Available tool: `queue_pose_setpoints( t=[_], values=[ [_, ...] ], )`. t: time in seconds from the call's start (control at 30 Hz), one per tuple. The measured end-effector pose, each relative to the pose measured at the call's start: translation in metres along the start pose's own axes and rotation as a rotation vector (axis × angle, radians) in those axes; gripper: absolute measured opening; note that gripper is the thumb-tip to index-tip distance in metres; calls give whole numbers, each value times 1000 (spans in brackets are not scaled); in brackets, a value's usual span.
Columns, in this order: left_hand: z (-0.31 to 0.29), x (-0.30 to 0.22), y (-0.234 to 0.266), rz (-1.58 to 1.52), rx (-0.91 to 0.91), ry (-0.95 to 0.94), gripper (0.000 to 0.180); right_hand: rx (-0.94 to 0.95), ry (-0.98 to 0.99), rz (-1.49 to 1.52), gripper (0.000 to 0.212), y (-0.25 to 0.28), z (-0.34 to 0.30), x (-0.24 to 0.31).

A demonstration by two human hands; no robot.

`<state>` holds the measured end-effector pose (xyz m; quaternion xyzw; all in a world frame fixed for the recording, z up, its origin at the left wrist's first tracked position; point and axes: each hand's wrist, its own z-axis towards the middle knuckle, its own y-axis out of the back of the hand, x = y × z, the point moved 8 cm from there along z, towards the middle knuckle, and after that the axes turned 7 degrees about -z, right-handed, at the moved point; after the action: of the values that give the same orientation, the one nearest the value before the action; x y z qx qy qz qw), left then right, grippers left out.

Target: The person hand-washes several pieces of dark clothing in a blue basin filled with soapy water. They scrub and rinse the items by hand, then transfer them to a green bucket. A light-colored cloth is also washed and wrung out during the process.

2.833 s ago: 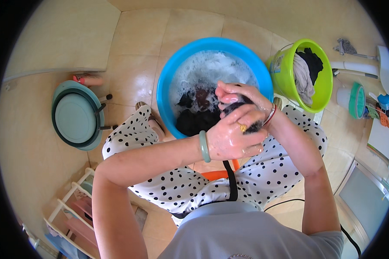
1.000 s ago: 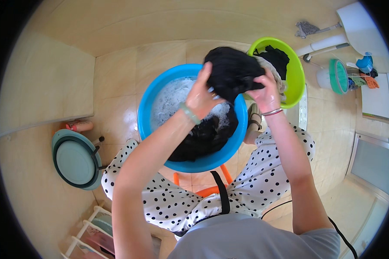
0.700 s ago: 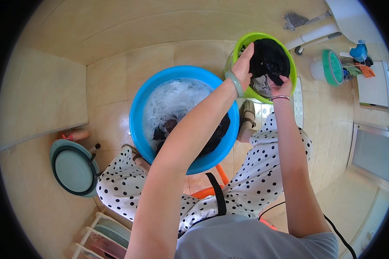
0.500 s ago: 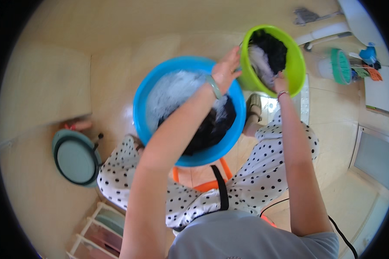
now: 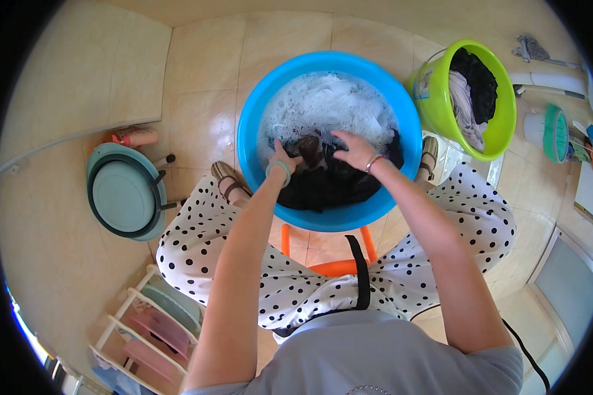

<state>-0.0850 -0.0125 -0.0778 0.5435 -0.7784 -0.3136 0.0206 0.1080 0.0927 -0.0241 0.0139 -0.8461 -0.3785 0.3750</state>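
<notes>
A round blue basin (image 5: 329,220) stands before me, with white suds (image 5: 323,99) over its far part. Black clothes (image 5: 333,184) lie soaked in its near half, and a small dark brown cloth bit (image 5: 310,150) pokes up between my hands. On the left side of the basin, my left hand (image 5: 284,161) dips its fingertips into the foam, thumb and fingers apart. My right hand (image 5: 357,151) hovers at or just touches the black clothes, its fingers spread. A green bucket (image 5: 507,108) at the right holds a black garment (image 5: 474,82) and a pale greyish-pink cloth (image 5: 466,108).
Folded teal basins (image 5: 125,187) lean at the left wall beside a reddish bottle (image 5: 136,137). A white rack (image 5: 138,316) stands lower left. An orange stool (image 5: 339,267) is between my legs. At right are a brush (image 5: 532,49), a white pipe (image 5: 550,81) and a teal-rimmed container (image 5: 555,135).
Both hands have moved left from the green bucket down to the blue basin. The right hand has let go of the pale cloth, which stays in the bucket.
</notes>
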Motion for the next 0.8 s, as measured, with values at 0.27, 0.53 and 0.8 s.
queue_pose_setpoints(
  t=[0.27, 0.53, 0.8],
  values=[
    [-31, -7, 11, 625, 398, -165, 43, 263, -496, -309, 28, -62, -74, -43],
    [-26, -16, 29, 814, 311, -75, 47, 313, -577, -163, 36, -56, -79, -52],
    [-35, -79, -2, 698, -82, -523, 79, 660, -205, -351, 34, -105, -105, -8]
  ],
)
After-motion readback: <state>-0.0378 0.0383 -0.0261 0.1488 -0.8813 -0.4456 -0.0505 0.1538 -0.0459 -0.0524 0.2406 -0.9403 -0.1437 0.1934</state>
